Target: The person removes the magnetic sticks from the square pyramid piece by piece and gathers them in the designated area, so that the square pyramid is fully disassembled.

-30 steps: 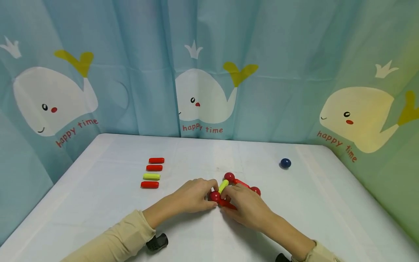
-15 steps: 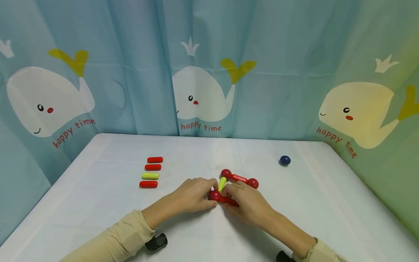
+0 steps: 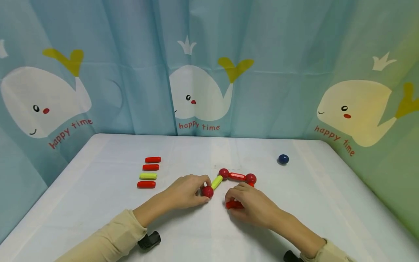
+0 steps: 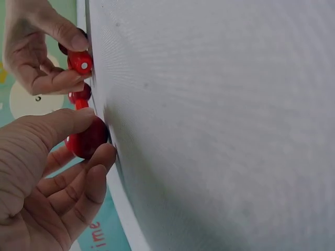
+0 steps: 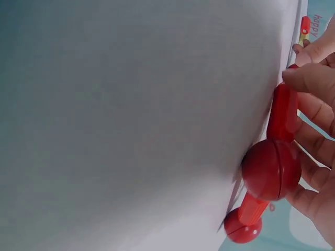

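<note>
In the head view my left hand (image 3: 189, 191) pinches a red ball (image 3: 207, 191) between thumb and fingers. From that ball a yellow-green rod (image 3: 216, 182) leads to a second red ball (image 3: 224, 173). A red rod (image 3: 237, 176) links this one to a third ball (image 3: 251, 178). To the right, my right hand (image 3: 253, 205) grips another red rod (image 3: 234, 205), whose free end points at the left hand's ball across a gap. The right wrist view shows the gripped rod joined to a red ball (image 5: 271, 170), which the right hand hides from the head camera.
Several loose rods, red and yellow-green, lie in a column on the left of the white table (image 3: 183, 153); one is a yellow-green rod (image 3: 148, 176). A dark blue ball (image 3: 283, 159) sits at the back right. Behind the table hangs a whale-print curtain (image 3: 144, 72).
The gripped red rod, earlier against the left hand's ball, has come away from it. My right hand has moved right and slightly nearer with the rod; my left hand has shifted left with the ball.
</note>
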Available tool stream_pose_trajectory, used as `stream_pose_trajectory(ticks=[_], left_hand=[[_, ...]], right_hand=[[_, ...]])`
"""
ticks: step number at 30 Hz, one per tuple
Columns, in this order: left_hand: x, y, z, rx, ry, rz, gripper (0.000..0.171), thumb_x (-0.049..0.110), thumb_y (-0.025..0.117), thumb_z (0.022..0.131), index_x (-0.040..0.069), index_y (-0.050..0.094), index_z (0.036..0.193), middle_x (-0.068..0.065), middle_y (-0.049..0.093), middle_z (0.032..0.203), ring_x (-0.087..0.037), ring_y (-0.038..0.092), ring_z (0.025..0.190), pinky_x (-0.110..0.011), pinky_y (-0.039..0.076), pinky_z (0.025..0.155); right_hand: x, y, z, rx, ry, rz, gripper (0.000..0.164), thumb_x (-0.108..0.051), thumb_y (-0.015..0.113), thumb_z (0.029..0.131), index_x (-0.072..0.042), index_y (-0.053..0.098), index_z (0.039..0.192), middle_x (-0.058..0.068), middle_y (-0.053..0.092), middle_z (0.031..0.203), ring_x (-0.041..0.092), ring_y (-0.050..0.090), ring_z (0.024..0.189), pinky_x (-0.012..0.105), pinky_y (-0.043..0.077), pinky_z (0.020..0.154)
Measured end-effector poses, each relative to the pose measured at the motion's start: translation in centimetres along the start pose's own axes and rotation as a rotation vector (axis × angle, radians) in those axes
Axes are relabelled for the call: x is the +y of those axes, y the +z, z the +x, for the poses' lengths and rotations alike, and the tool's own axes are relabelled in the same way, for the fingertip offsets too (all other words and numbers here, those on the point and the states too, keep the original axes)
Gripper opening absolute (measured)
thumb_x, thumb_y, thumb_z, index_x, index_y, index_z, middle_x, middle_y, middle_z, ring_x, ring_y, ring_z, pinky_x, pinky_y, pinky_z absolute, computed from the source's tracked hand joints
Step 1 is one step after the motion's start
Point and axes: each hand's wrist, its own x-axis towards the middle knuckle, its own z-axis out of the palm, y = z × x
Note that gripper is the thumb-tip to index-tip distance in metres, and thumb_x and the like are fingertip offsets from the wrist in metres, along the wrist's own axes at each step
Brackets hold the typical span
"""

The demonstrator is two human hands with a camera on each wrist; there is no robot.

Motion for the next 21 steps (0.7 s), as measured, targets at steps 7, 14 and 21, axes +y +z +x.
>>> stream_pose_trajectory(ticks=[7, 14, 21], left_hand=[[0.2, 0.1, 0.0, -0.011, 0.009, -0.024, 0.031, 0.023, 0.081, 0.088, 0.015, 0.064, 0.113, 0.003, 0.071, 0.091, -0.008, 0.053, 0.069, -0.024, 0.046, 0.061], [0.4, 0.0, -0.3, -0.012, 0.029, -0.025, 0.034, 0.023, 0.082, 0.087, 0.013, 0.064, 0.114, 0.002, 0.072, 0.092, -0.007, 0.054, 0.068, -0.022, 0.047, 0.061], [0.7, 0.3, -0.5, -0.02, 0.042, -0.094, 0.033, 0.022, 0.083, 0.086, 0.013, 0.064, 0.113, 0.003, 0.072, 0.09, -0.004, 0.055, 0.067, -0.022, 0.049, 0.062]], right_hand=[[-0.9, 0.4, 0.6, 0.042, 0.001, 0.022, 0.027, -0.021, 0.084, 0.084, -0.018, 0.069, 0.107, -0.009, 0.068, 0.097, 0.011, 0.059, 0.098, 0.03, 0.057, 0.083], [-1.3, 0.6, 1.1, 0.091, 0.018, 0.042, 0.037, -0.023, 0.084, 0.085, -0.017, 0.066, 0.116, -0.006, 0.07, 0.101, 0.014, 0.063, 0.101, 0.034, 0.058, 0.084], [-1.6, 0.8, 1.4, 0.103, 0.012, 0.072, 0.038, -0.026, 0.085, 0.084, -0.018, 0.066, 0.117, -0.006, 0.07, 0.101, 0.014, 0.064, 0.098, 0.034, 0.058, 0.083]])
